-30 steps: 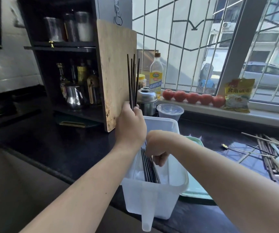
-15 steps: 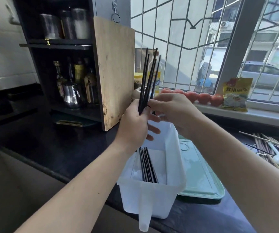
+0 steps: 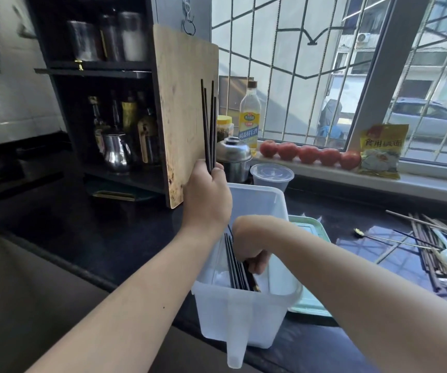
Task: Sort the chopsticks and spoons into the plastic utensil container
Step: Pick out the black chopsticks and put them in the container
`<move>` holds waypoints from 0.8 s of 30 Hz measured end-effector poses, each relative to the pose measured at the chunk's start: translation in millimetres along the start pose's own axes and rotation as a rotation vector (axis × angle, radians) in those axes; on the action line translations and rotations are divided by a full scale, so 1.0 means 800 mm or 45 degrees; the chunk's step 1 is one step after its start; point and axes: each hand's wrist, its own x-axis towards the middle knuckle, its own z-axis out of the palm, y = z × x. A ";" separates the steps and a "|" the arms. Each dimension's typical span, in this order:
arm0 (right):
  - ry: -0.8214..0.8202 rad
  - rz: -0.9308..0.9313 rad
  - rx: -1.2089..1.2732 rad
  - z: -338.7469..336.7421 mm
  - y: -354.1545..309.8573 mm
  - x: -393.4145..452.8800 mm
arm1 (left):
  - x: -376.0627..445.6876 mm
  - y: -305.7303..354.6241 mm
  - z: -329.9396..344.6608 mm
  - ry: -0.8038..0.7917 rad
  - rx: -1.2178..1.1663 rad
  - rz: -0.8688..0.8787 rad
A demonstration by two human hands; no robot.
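Observation:
A translucent white plastic utensil container (image 3: 268, 316) stands at the counter's front edge. Several black chopsticks (image 3: 237, 267) lie along its left side. My left hand (image 3: 207, 196) grips an upright bundle of black chopsticks (image 3: 209, 122) above the container's far left corner. My right hand (image 3: 252, 243) reaches down inside the container, with its curled fingers on a chopstick among the ones lying there. More chopsticks and spoons (image 3: 437, 249) lie in a loose pile on the counter at the right, with a long thin spoon (image 3: 378, 238) near them.
A wooden cutting board (image 3: 184, 109) leans upright behind my left hand. A green lid (image 3: 311, 305) lies right of the container. A steel pot (image 3: 234, 157), a clear tub (image 3: 272, 176), an oil bottle (image 3: 249, 117) and tomatoes (image 3: 308, 154) stand behind. A sink (image 3: 28, 305) lies left.
My right hand left the bundle held by my left hand and went down into the container with a chopstick. The bundle is now upright instead of tilted right.

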 end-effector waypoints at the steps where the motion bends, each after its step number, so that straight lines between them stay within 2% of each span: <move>1: -0.041 0.009 0.000 0.000 0.001 0.000 | 0.000 0.000 -0.001 -0.023 -0.013 -0.031; 3: 0.040 -0.025 0.025 -0.006 0.004 -0.007 | 0.001 0.001 0.000 -0.049 0.000 -0.063; 6: 0.570 -0.189 0.188 -0.038 0.019 -0.019 | 0.003 -0.003 0.002 -0.105 -0.036 -0.104; 8: 0.775 -0.319 0.487 -0.058 0.031 -0.031 | 0.002 -0.003 0.001 -0.164 -0.129 -0.123; 11: 0.744 -0.587 1.127 -0.063 0.042 -0.048 | -0.002 0.001 -0.004 -0.257 -0.295 -0.096; 12: 0.722 -0.654 1.241 -0.060 0.043 -0.051 | -0.003 0.004 -0.006 -0.292 -0.329 -0.077; 16: 0.688 -0.759 1.465 -0.055 0.050 -0.046 | -0.008 0.005 -0.006 -0.481 -0.357 0.004; 20: 0.629 -0.746 1.595 -0.062 0.060 -0.051 | -0.013 0.007 -0.001 -0.614 -0.359 0.013; 22: 0.661 -0.712 1.654 -0.066 0.062 -0.056 | -0.013 0.008 -0.001 -0.627 -0.379 -0.032; 24: 0.815 -0.638 1.812 -0.075 0.065 -0.062 | -0.011 0.008 0.001 -0.517 -0.354 -0.080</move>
